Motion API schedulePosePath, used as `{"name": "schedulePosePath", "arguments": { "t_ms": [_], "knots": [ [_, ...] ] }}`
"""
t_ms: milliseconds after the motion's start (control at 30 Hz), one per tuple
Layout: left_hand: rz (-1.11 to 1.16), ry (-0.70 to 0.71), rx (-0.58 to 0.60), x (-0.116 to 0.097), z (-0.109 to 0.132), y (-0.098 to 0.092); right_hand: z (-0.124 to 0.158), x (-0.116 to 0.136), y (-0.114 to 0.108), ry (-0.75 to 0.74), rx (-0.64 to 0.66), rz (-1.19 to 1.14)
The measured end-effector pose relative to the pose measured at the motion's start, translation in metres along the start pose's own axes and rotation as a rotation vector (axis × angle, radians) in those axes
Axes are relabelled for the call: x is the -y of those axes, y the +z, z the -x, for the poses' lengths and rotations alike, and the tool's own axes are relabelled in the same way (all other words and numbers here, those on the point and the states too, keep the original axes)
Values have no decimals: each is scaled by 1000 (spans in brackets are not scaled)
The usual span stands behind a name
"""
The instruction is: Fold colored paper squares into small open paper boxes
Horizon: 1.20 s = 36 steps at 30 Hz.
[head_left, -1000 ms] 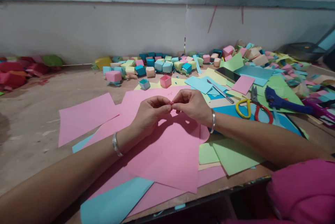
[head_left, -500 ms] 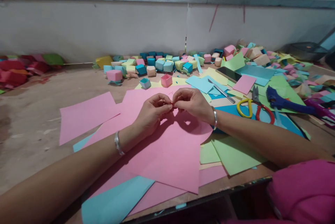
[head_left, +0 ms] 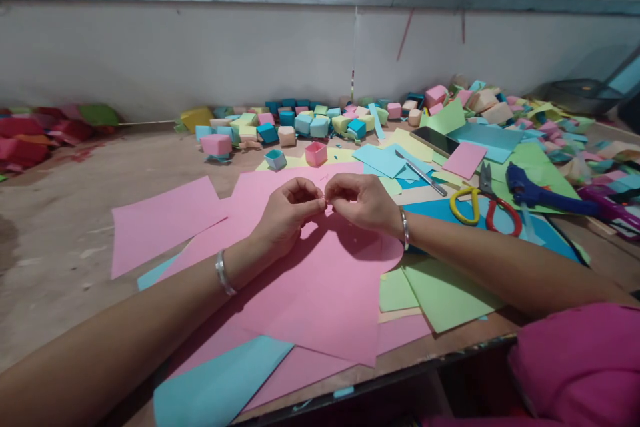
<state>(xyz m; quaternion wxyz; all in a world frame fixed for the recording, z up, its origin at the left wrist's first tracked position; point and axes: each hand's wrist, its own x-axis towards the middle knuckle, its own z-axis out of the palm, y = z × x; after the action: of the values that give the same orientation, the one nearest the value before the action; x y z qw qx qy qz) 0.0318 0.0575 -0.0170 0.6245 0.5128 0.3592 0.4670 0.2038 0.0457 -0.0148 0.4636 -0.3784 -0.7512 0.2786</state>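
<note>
My left hand [head_left: 293, 214] and my right hand [head_left: 361, 204] meet fingertip to fingertip above a large pink sheet [head_left: 320, 307]. Both are closed in a pinch around something tiny, mostly hidden by the fingers. Just beyond them stand a small open pink paper box [head_left: 316, 154] and a small open light-blue paper box [head_left: 275, 160]. A loose pink sheet [head_left: 165, 224] lies left of my left hand. Green sheets [head_left: 450, 294] lie below my right forearm.
Scissors [head_left: 486, 204], a blue glue gun [head_left: 545, 194], a metal-bladed tool [head_left: 423, 172] and a phone [head_left: 435, 140] lie at the right. Several small paper boxes [head_left: 303, 124] line the wall. Red paper pieces [head_left: 30, 140] are piled at the far left.
My right hand has turned slightly, its fingers more curled and its knuckles a little lower. The whole view has shifted slightly. Both hands stay together at the fingertips.
</note>
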Motion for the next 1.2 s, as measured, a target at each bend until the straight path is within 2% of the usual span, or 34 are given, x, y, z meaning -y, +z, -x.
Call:
{"name": "schedulePosePath", "arguments": {
  "t_ms": [167,300,367,467,567,667,767,867,967,1033,1100,1167,1200],
  "knots": [
    [-204,206,-23,-1,0,-3,-1,2,-1,65,-50,52],
    [-332,334,-58,-4,2,-1,-1,3,-1,2,26,255],
    [-358,333,-43,-5,3,1,0,4,-1,-37,53,407],
    [-322,279,0,-5,5,2,2,9,-2,0,63,580],
    [-236,201,12,-3,5,2,0,13,-3,71,96,619],
    [-119,126,-3,-1,3,1,-5,13,-3,127,111,560],
    [-15,34,22,-1,2,0,-7,10,-6,93,113,418],
    [56,-76,68,-5,1,0,-5,9,-10,82,124,140],
    [110,-140,116,-7,1,-2,-3,9,-12,163,191,-222],
    [107,-128,130,-7,1,-1,-3,8,-12,255,219,-430],
    [17,-82,95,-4,3,1,-5,6,-11,353,170,-523],
    [-235,36,79,-2,8,5,-9,3,-11,400,50,-464],
    [-410,131,120,-1,11,7,-11,0,-11,397,-13,-386]
  ]
}}
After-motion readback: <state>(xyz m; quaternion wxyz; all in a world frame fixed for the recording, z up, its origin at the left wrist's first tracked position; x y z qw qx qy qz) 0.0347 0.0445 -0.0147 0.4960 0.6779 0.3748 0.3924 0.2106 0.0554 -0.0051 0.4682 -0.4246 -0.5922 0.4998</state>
